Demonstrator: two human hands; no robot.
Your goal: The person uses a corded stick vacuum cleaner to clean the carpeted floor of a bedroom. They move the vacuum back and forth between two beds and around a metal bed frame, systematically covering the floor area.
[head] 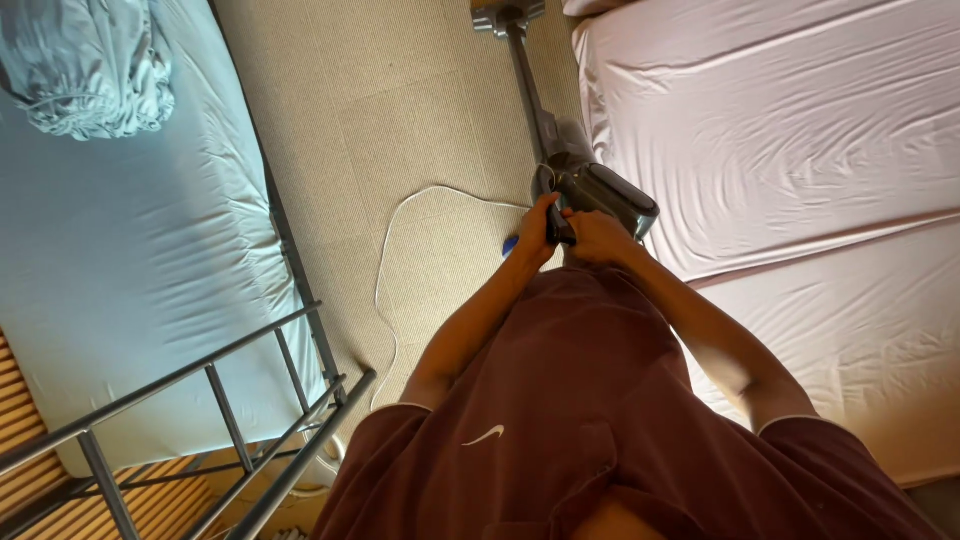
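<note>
While standing between two beds, I am gripping the stick vacuum [590, 190] handle, left hand [535, 232] and right hand [598, 238] both closed, arms extended downward.

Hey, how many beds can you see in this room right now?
2. One bed with a pale blue sheet and a metal frame lies on the left; another bed with a white sheet lies on the right. Others may be out of view.

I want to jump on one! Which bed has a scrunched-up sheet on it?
The left bed, with pale blue bedding: a bundled sheet lies on it. The right bed is smooth and whitish.
</note>
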